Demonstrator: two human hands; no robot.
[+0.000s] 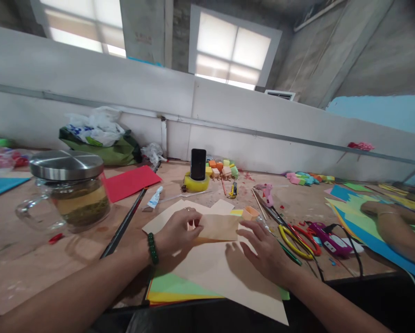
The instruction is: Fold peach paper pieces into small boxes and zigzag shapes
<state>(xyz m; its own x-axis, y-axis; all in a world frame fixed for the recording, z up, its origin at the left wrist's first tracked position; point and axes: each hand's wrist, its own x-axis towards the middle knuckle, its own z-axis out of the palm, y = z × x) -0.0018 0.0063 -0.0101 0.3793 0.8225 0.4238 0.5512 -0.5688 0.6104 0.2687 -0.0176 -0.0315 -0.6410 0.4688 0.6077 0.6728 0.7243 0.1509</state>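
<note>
A folded strip of peach paper [219, 227] lies between my two hands, above larger peach sheets [228, 268]. At its left end is my left hand [181, 229], fingers curled and pressed together on the paper, a green bead bracelet at the wrist. My right hand [263, 247] is at the strip's right end, its fingers spread, fingertips near the paper's edge. Green and yellow sheets [182, 286] show beneath the peach ones. Just behind my right hand stands a small peach paper ring [250, 213].
Scissors [299, 240], a pink glue gun [267, 194] and a purple device [332, 239] lie right. A glass tea mug [75, 194] and red paper [133, 182] are left. A phone [198, 164] stands behind. Another person's hand [377, 208] rests on coloured sheets at far right.
</note>
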